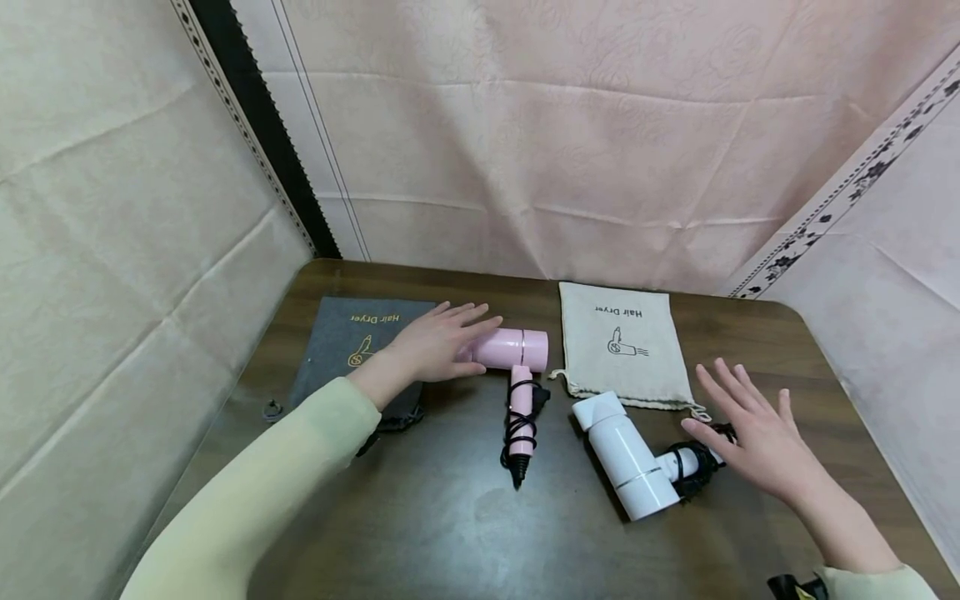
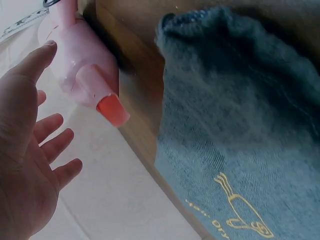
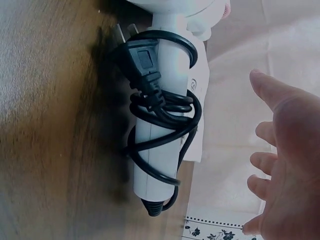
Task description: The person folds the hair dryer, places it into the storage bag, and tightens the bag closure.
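My left hand reaches over the nozzle end of a pink hair dryer, fingers spread and straight; in the left wrist view a gap seems to show between palm and dryer. Black cord is wound about the pink handle. Under my left forearm lies a dark grey drawstring bag printed "Hair Dryer". My right hand, fingers spread, hovers by the handle of a white hair dryer. Around that handle a black cord with a two-pin plug is wrapped. Behind the white dryer a cream drawstring bag lies flat.
All of it lies on a brown wooden table with rounded far corners. A small dark round object sits near the left edge. Pale cloth curtains enclose the table's back and sides. A black item shows at my right cuff.
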`<move>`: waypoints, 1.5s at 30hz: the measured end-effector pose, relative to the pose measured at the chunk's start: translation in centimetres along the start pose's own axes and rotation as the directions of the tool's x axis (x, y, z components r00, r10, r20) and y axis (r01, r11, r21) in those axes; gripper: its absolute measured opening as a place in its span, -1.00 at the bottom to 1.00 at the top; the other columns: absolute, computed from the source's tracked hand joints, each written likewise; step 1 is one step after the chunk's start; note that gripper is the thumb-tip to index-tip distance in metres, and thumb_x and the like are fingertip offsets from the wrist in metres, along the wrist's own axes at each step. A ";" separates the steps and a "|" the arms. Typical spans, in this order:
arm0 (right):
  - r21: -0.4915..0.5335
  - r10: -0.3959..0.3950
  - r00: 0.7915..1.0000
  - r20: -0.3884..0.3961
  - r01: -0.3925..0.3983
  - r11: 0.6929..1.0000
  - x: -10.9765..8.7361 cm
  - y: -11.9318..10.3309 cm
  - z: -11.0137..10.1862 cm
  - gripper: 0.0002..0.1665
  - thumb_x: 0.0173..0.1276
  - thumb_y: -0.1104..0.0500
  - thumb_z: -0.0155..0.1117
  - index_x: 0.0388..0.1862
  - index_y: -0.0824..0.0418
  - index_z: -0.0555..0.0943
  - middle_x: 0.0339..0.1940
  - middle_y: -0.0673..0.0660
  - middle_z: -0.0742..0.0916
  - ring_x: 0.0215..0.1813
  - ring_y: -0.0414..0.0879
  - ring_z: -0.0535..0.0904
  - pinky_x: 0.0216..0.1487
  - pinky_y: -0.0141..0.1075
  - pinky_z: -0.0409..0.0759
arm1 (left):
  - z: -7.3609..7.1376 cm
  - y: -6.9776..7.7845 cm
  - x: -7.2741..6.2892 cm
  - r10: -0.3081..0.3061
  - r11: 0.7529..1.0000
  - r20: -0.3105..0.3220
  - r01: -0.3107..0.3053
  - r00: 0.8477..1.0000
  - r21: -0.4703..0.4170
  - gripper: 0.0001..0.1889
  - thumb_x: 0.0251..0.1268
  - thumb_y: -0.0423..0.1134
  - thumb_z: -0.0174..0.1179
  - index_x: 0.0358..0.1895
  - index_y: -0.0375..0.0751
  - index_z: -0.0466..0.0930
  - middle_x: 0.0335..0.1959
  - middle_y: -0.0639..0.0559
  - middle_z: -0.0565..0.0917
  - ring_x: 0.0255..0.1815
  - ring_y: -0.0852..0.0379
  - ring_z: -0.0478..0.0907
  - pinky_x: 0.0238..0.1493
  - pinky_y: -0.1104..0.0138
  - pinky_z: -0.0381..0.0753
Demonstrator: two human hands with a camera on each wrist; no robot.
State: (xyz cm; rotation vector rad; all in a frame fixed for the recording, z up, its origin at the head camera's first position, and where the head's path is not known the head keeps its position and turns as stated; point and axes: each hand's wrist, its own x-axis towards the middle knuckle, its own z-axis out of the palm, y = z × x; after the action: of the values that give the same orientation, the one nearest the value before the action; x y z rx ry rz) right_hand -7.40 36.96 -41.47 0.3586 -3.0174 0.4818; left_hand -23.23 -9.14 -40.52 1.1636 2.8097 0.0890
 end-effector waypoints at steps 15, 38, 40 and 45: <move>0.019 -0.053 0.999 -0.011 0.054 0.998 0.7 -1.0 0.6 0.00 0.57 -0.14 0.33 0.80 0.02 0.09 0.76 0.34 0.15 0.77 0.32 -0.06 0.50 0.59 -0.47 | 1.2 0.9 2.2 0.039 0.999 -0.010 -0.039 0.999 -0.027 -0.17 0.51 0.21 0.28 0.72 0.09 0.20 0.71 -0.07 0.24 0.69 -0.13 0.22 0.69 -0.05 0.09; 0.006 -0.057 0.998 0.000 0.057 0.998 1.0 -1.1 1.1 0.01 0.56 -0.16 0.33 0.80 0.02 0.09 0.75 0.35 0.18 0.76 0.34 -0.02 0.49 0.61 -0.42 | 2.6 0.7 3.1 0.043 0.998 -0.003 -0.043 0.999 -0.048 -0.17 0.51 0.12 0.33 0.72 0.07 0.19 0.67 -0.10 0.32 0.65 -0.14 0.31 0.66 -0.01 0.20; 0.008 -0.058 0.998 0.004 0.058 0.998 1.0 -1.2 1.1 0.01 0.57 -0.16 0.33 0.80 0.03 0.09 0.75 0.35 0.18 0.75 0.34 -0.02 0.49 0.61 -0.42 | 2.8 0.7 3.2 0.045 0.997 -0.013 -0.046 0.999 -0.059 -0.17 0.50 0.10 0.35 0.72 0.06 0.20 0.65 -0.11 0.36 0.62 -0.16 0.35 0.63 -0.02 0.27; 0.013 -0.066 0.998 0.004 0.066 0.998 1.1 -1.4 1.2 -0.01 0.57 -0.16 0.33 0.79 0.03 0.11 0.75 0.35 0.18 0.76 0.33 -0.02 0.50 0.60 -0.41 | 3.3 0.7 3.4 0.046 0.996 -0.043 -0.049 0.998 -0.076 -0.21 0.51 0.05 0.36 0.70 0.04 0.25 0.58 -0.12 0.45 0.55 -0.15 0.44 0.51 -0.04 0.46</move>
State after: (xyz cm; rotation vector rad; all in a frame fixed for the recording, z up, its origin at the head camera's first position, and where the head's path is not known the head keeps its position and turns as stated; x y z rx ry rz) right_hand -8.16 35.04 -42.05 0.4597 -2.9967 0.4965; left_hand -24.77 -6.17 -44.00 1.2252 2.7869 0.2262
